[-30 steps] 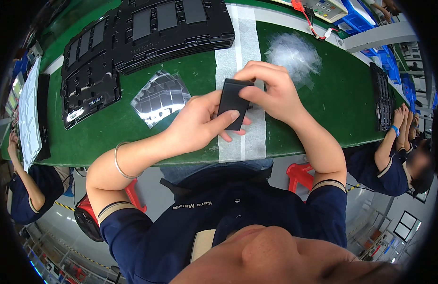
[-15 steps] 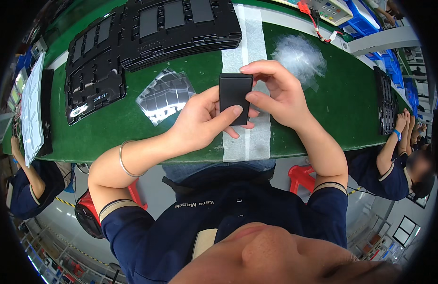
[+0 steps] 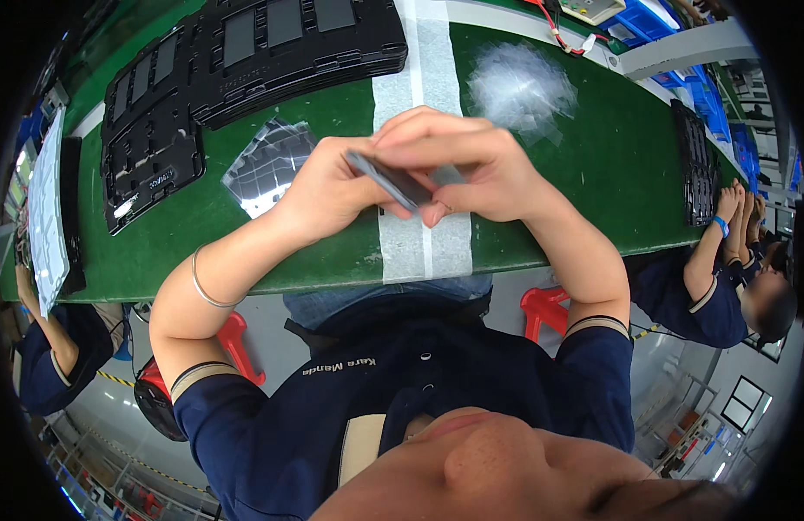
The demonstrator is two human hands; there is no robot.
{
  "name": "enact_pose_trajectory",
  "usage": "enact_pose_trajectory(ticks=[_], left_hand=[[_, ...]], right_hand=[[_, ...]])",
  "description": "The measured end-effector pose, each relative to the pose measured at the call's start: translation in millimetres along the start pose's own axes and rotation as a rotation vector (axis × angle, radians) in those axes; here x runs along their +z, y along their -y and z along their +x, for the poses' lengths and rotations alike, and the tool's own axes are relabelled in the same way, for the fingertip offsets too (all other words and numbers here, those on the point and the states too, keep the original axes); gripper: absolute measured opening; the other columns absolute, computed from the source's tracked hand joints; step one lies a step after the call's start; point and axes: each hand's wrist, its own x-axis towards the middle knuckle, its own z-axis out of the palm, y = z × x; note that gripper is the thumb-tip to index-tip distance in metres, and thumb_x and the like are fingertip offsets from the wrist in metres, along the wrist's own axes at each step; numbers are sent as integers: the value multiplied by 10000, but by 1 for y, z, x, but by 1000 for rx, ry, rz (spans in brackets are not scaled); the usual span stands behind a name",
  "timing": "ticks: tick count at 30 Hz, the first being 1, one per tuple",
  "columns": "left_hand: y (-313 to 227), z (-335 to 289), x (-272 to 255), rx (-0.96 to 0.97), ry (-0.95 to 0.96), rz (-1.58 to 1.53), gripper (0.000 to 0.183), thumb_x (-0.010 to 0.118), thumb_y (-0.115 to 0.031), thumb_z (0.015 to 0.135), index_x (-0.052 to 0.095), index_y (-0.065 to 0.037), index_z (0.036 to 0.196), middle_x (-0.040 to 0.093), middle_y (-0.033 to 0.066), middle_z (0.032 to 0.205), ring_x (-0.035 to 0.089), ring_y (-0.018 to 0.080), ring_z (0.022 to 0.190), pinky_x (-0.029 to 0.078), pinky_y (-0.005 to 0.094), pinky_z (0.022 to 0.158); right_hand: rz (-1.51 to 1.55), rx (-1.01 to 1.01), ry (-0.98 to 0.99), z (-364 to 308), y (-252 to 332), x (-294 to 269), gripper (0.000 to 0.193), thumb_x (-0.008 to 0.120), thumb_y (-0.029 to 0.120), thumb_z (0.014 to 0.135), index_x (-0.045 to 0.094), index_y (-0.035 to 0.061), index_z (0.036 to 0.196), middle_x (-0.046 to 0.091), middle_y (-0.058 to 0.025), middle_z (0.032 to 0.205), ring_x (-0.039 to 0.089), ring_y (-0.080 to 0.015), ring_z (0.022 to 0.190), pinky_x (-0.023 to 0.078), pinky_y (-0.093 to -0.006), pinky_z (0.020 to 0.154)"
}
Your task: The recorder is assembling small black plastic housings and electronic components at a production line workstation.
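Note:
A thin dark rectangular panel (image 3: 390, 183) is tilted between my hands, its narrow edge turned up. My left hand (image 3: 331, 184) is closed around its left end, thumb along the near side. My right hand (image 3: 484, 165) bends over it, with the fingers across the far side and the thumb at the near right end. The right fingers are slightly blurred and hide part of the panel. Beneath my hands runs a pale strip (image 3: 424, 252) across the green table (image 3: 541, 208). Left of my hands lies a pile of clear sheets with a grid pattern (image 3: 265, 169).
Stacked black trays (image 3: 306, 74) holding grey panels stand at the far left. Thin clear films (image 3: 519, 91) lie in a heap at the far right. More black trays (image 3: 695, 165) sit at the right end, near a co-worker's hands (image 3: 734, 204). Another person works at the left.
The panel has turned from showing its broad black face to a slanted, edge-on position. My right fingers have swept left across its far side. The whole view has shifted slightly.

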Motion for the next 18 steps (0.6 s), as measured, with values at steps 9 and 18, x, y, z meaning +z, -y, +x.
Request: enact_pose_trajectory(ticks=[9,18], left_hand=[[13,-23,10,581,35,1107,337,663,-86,652,589,29,960,564,166,1061,530,335,1037,475,384,826],[25,-19,-2,603,151,1135,411,672,-80,560,586,82,928,549,196,1093,531,342,1032,489,381,820]], right_hand=[[-727,282,-119,-65,18,-26,393,742,112,578,648,59,956,613,-98,976,585,-247,861,483,-325,728],[-793,321,3,-71,19,-25,375,726,103,534,652,38,896,592,-87,996,556,-255,849,482,-331,682]])
